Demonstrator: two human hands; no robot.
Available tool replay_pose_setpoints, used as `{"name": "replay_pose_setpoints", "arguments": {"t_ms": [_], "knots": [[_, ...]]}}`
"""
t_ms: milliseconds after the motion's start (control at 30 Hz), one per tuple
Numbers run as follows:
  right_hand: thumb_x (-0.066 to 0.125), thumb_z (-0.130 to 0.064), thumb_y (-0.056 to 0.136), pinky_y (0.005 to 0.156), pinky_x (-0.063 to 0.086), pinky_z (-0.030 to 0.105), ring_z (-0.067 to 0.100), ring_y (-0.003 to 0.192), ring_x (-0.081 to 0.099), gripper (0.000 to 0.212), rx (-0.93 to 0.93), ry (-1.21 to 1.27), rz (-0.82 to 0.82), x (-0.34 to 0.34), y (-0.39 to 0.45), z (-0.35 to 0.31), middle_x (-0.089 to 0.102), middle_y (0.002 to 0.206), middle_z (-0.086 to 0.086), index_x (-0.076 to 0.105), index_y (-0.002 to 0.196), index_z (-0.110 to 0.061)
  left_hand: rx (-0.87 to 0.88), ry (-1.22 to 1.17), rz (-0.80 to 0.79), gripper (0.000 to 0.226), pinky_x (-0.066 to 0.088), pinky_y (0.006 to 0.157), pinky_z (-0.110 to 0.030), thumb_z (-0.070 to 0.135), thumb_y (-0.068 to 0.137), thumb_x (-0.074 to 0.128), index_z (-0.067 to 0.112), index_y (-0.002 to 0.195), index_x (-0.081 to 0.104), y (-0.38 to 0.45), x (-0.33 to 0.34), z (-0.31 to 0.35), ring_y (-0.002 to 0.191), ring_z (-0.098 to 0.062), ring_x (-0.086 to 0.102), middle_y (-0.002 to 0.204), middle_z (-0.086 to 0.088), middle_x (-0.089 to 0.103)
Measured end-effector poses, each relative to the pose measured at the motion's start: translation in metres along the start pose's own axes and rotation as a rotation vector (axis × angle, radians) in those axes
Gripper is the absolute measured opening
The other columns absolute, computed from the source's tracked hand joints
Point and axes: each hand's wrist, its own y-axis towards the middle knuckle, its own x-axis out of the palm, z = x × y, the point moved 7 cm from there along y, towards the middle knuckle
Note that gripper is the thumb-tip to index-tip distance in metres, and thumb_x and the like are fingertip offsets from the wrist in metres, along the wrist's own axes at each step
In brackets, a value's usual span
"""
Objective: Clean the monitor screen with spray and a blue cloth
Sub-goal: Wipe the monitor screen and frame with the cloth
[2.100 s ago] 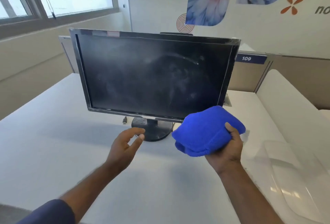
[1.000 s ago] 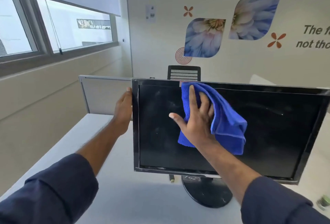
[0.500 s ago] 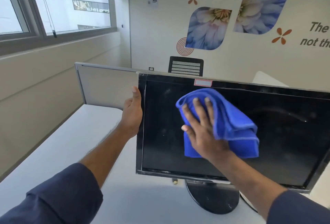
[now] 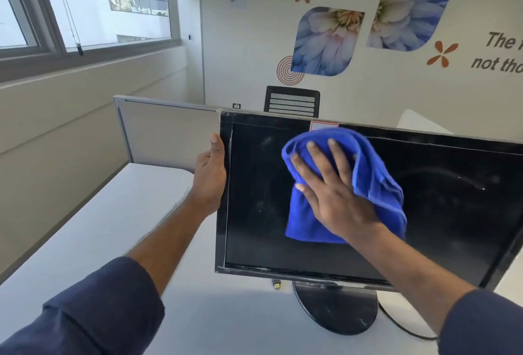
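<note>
While the wipe is under way, findings are as follows.

Change noted: over the last two seconds the blue cloth (image 4: 376, 182) goes from a bundle held above the desk (image 4: 99, 230) to flat contact with the monitor screen (image 4: 452, 213); in the last half second it shifts only slightly on the glass, so the stroke reads as short and local.

Right hand (image 4: 336, 201): fingers spread open and flat, pressing the cloth to the screen; palm toward 5 o'clock of the cloth, fingertips toward 11 o'clock.

Left hand (image 4: 210, 176): closed around the monitor's edge at 9 o'clock, thumb on the front bezel, other fingers hidden behind; a second ago it was already there.

Cloth position: upper centre of the screen, its top fold just below the red-edged sticker (image 4: 324, 126) on the top bezel.

Screen condition: a curved smear (image 4: 441, 173) lies at 3 o'clock of the cloth; faint specks show at 9 o'clock. Neither is yet cleared.

Spray: no bottle is in view; whether the screen was sprayed cannot be told.

Monitor stand (image 4: 336, 309): round base on the desk at 6 o'clock, cable (image 4: 402, 326) trailing toward 4 o'clock.

Assessment: wiping has begun and is early; most of the glass is unwiped. Bracing looks adequate against tipping.
</note>
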Motion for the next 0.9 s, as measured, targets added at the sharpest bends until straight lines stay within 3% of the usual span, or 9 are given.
{"name": "replay_pose_setpoints", "arguments": {"t_ms": [100,200,300,400,500,633,700,800,900], "knots": [[0.044,-0.047,0.098,0.122,-0.008,0.039,0.033,0.138,0.031,0.05,0.157,0.023,0.046,-0.016,0.034,-0.013,0.049,0.148,0.003,0.05,0.143,-0.027,-0.004,0.004,0.035,0.068,0.056,0.092,-0.044,0.073,0.081,0.032,0.022,0.092,0.076,0.002,-0.003,-0.003,0.098,-0.02,0.072,0.098,-0.004,0.077],[0.046,-0.047,0.098,0.122,0.005,0.043,0.035,0.14,0.029,0.056,0.111,0.147,-0.039,0.0,0.032,-0.056,0.037,0.154,0.004,0.041,0.148,-0.023,-0.029,0.02,0.071,0.085,0.056,0.085,-0.049,0.082,0.078,0.035,0.008,0.091,0.073,0.005,-0.009,-0.008,0.084,-0.019,0.068,0.086,-0.005,0.072],[0.042,-0.05,0.099,0.119,0.019,0.042,0.033,0.139,0.033,0.058,-0.018,0.172,-0.152,0.016,0.001,-0.085,0.034,0.156,0.0,0.034,0.151,-0.025,-0.044,0.014,0.073,0.094,0.05,0.096,-0.057,0.091,0.07,0.041,0.005,0.092,0.071,0.007,-0.013,-0.014,0.09,-0.024,0.063,0.093,-0.014,0.066],[0.037,-0.05,0.101,0.118,0.019,0.044,0.029,0.144,0.025,0.06,-0.159,0.222,-0.258,0.027,-0.035,-0.091,0.021,0.161,-0.003,0.024,0.154,-0.026,-0.036,-0.013,0.051,0.072,0.052,0.098,-0.052,0.079,0.078,0.039,0.018,0.086,0.077,0.004,-0.009,-0.007,0.1,-0.023,0.07,0.1,-0.009,0.075],[0.039,-0.049,0.101,0.12,0.013,0.045,0.028,0.147,0.013,0.063,-0.264,0.298,-0.294,0.033,-0.036,-0.078,0.006,0.163,-0.004,0.018,0.156,-0.025,-0.042,-0.001,0.053,0.064,0.056,0.092,-0.041,0.07,0.085,0.034,0.024,0.079,0.078,0.004,-0.005,-0.005,0.091,-0.015,0.073,0.087,0.002,0.078],[0.041,-0.06,0.096,0.122,0.01,0.046,0.031,0.15,0.013,0.069,-0.215,0.261,-0.218,0.011,0.015,-0.051,0.02,0.162,-0.002,0.027,0.154,-0.025,-0.014,0.02,0.05,0.063,0.057,0.088,-0.032,0.066,0.092,0.031,0.02,0.085,0.074,0.002,-0.005,-0.003,0.088,-0.009,0.071,0.087,0.004,0.077],[0.038,-0.071,0.09,0.112,0.019,0.054,0.034,0.149,0.015,0.074,-0.097,0.175,-0.213,-0.002,0.044,-0.035,0.025,0.161,-0.004,0.028,0.153,-0.033,-0.019,0.005,0.029,0.066,0.057,0.087,-0.037,0.07,0.085,0.033,0.022,0.088,0.077,0.0,-0.004,-0.001,0.096,-0.016,0.072,0.097,-0.004,0.077],[0.032,-0.085,0.081,0.102,0.002,0.079,0.046,0.148,0.003,0.084,-0.024,0.114,-0.283,-0.005,0.059,-0.026,0.013,0.164,-0.007,0.015,0.152,-0.045,-0.024,0.001,0.014,0.066,0.057,0.088,-0.041,0.071,0.084,0.032,0.025,0.089,0.079,-0.004,-0.003,0.002,0.099,-0.024,0.072,0.101,-0.012,0.076],[0.029,-0.085,0.081,0.099,-0.001,0.084,0.051,0.146,-0.002,0.085,-0.014,0.072,-0.314,-0.001,0.056,-0.026,0.005,0.165,-0.005,0.008,0.153,-0.045,-0.03,-0.016,-0.001,0.075,0.055,0.093,-0.049,0.077,0.082,0.035,0.015,0.094,0.076,-0.002,-0.002,0.001,0.097,-0.024,0.07,0.103,-0.012,0.073]]}}
